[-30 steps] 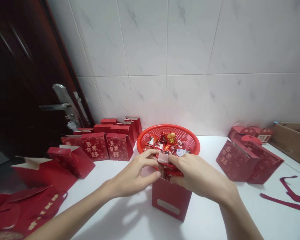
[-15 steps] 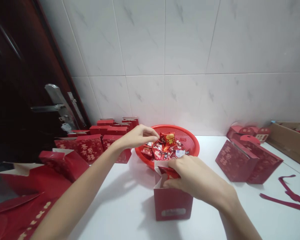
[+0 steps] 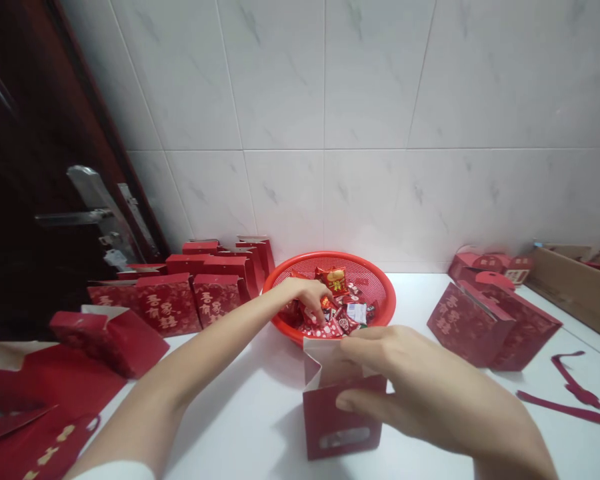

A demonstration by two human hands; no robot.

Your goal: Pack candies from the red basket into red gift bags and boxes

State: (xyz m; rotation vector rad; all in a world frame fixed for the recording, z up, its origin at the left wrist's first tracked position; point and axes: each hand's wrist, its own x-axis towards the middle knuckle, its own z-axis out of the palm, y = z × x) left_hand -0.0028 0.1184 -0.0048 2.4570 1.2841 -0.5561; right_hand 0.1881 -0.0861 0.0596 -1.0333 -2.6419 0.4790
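Observation:
Inside the red plastic basket [image 3: 384, 275], my left hand [image 3: 307, 297] reaches down with bent, closed fingers among the wrapped candies [image 3: 347, 320]. The pile hides what lies between its fingertips. My right hand [image 3: 405, 380] is closed on the upper right side of a dark red paper gift box [image 3: 343, 427], thumb across the front and fingers over the top. That box stands upright on the white table in front of the basket, its white-lined top open and a clear window low on its front. My right hand covers part of its opening.
Several red gift boxes [image 3: 167, 300] stand at the left, with a red bag [image 3: 35, 433] in the near corner. More red boxes [image 3: 470, 323] are at the right, before a cardboard carton [image 3: 575, 287]. Dark red ribbons [image 3: 563, 408] lie on the table [image 3: 220, 420]. A tiled wall rises behind.
My left hand has lowered into the candies from the basket's left rim. My right hand has drawn out of the box's opening and now grips its side. The view has shifted slightly.

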